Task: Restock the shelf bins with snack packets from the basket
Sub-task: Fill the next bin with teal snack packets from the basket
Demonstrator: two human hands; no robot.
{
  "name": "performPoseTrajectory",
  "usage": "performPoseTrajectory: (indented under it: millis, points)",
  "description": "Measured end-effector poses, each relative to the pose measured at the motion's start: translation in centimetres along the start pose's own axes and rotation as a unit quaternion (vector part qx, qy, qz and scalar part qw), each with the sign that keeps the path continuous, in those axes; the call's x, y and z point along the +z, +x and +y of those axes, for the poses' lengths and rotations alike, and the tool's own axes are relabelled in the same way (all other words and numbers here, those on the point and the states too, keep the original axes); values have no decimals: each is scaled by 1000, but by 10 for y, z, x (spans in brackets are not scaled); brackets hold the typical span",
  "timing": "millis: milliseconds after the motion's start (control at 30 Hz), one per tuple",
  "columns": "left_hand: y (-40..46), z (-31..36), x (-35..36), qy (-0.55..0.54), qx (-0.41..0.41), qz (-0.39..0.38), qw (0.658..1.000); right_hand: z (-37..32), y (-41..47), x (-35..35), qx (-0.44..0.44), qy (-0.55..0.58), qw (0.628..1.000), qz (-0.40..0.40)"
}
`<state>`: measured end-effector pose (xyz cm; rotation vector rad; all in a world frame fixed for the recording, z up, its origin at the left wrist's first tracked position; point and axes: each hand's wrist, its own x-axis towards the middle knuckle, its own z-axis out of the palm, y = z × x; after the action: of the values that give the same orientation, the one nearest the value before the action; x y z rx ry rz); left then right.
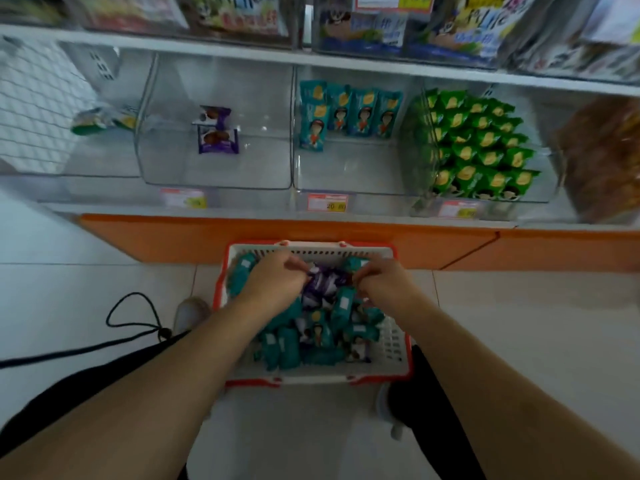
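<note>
A white basket with a red rim (pixel 398 344) stands on the floor in front of the shelf, full of teal snack packets (pixel 287 348) and purple ones (pixel 323 282). Both of my hands reach into its far end. My left hand (pixel 277 278) has its fingers curled onto the purple packets. My right hand (pixel 384 282) pinches at the same purple pile from the other side. On the bottom shelf, one clear bin (pixel 214 181) holds two purple packets (pixel 216 133), and the bin beside it (pixel 346 188) holds a few teal packets (pixel 349 110).
A bin of green packets (pixel 481 143) stands to the right, then a brown heap (pixel 602 157). The far-left bin (pixel 100 119) holds a couple of greenish packets. An orange base (pixel 277 237) runs under the shelf. A black cord (pixel 135 317) lies on the tiled floor at left.
</note>
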<state>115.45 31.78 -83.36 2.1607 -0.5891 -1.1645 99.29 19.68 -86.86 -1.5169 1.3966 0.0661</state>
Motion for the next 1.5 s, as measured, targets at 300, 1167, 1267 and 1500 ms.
performPoseTrajectory:
  millis: [300, 1167, 1267, 1500]
  points:
    - [54, -99, 31, 237, -127, -115, 956, 75, 53, 65, 92, -140, 973, -157]
    - [127, -139, 81, 545, -120, -105, 823, 128, 98, 174, 100, -142, 985, 14]
    - [134, -155, 92, 517, -114, -75, 845, 130, 95, 172, 91, -131, 987, 11]
    - [140, -174, 90, 536, -51, -1, 843, 131, 95, 164, 95, -115, 989, 8]
